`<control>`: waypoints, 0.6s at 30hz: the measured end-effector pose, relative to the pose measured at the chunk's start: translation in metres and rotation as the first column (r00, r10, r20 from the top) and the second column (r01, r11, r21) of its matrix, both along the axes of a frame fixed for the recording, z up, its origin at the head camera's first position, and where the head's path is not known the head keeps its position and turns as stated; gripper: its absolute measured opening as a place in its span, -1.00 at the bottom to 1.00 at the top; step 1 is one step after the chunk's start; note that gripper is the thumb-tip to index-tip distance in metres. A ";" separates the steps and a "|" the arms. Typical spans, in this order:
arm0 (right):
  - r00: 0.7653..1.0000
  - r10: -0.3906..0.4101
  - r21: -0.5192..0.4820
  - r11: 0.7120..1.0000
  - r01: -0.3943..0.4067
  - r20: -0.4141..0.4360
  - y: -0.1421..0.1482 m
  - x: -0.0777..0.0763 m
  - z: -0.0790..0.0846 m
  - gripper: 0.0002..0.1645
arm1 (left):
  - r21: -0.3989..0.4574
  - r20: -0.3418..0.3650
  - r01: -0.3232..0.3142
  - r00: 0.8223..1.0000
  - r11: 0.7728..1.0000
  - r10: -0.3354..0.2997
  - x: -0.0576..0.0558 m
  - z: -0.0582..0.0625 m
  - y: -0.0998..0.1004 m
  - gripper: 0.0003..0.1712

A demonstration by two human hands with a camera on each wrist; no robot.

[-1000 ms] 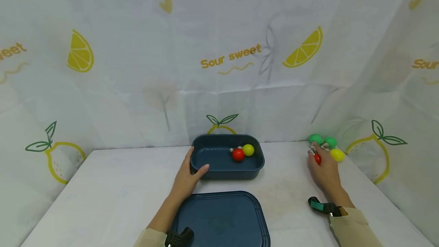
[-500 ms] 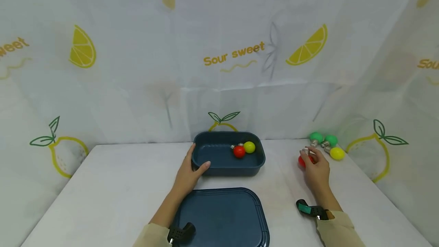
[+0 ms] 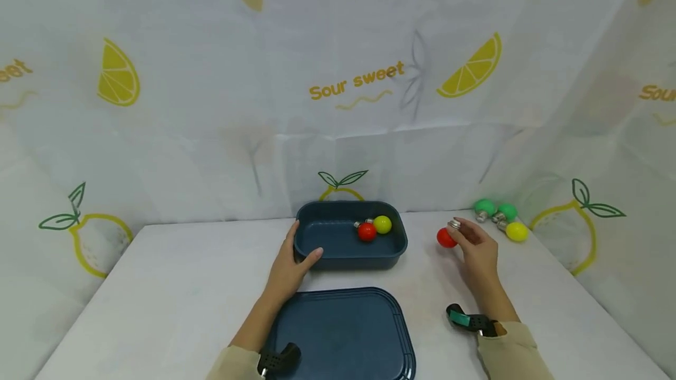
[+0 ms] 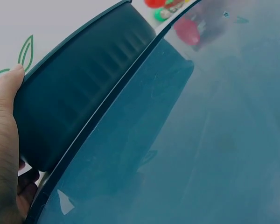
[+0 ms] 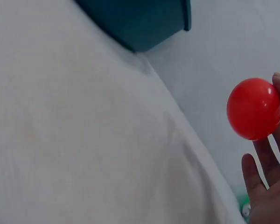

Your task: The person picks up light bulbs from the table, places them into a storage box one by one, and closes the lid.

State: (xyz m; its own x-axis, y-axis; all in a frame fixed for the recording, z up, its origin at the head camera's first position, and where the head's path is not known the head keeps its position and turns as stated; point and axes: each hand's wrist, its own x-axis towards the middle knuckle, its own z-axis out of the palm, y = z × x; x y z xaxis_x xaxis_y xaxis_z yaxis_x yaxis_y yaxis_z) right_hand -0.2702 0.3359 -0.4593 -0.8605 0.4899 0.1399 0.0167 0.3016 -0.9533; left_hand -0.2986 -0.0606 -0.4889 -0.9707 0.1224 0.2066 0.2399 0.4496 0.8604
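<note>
My right hand (image 3: 479, 254) pinches a red light bulb (image 3: 446, 238) by its metal screw base, over the table to the right of the dark blue box. In the right wrist view the round red bulb (image 5: 253, 109) shows, its base partly hidden by the fingers. My left hand (image 3: 289, 267) holds the left end of the box (image 3: 354, 264), thumb over the front rim and fingers along the side. Inside the box, toward its right end, lie another red bulb (image 3: 366, 232) and a yellow bulb (image 3: 382, 224).
Two green bulbs (image 3: 484, 207) and a yellow bulb (image 3: 516, 231) lie at the table's back right corner. A dark blue lid (image 3: 343, 333) lies flat in front of the box. A white printed curtain (image 3: 211, 151) hangs behind the table (image 3: 174, 286).
My right hand has moved left from the bulbs in the corner, bringing the red bulb toward the box. My left hand stays at the box's left end.
</note>
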 end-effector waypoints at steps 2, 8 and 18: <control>1.000 0.028 0.072 0.997 -0.027 -0.014 -0.004 0.000 0.008 -0.37 | 0.007 0.001 0.004 1.000 1.000 -0.004 0.001 -0.002 0.001 0.05; 0.974 0.173 0.373 0.922 -0.107 -0.149 -0.027 -0.003 0.040 -0.47 | -0.003 0.000 -0.013 1.000 1.000 0.013 0.004 -0.005 0.003 0.05; 0.937 0.262 0.459 0.878 -0.133 -0.230 -0.075 -0.017 0.072 -0.61 | 0.002 -0.007 -0.004 1.000 1.000 0.004 0.001 -0.001 -0.001 0.04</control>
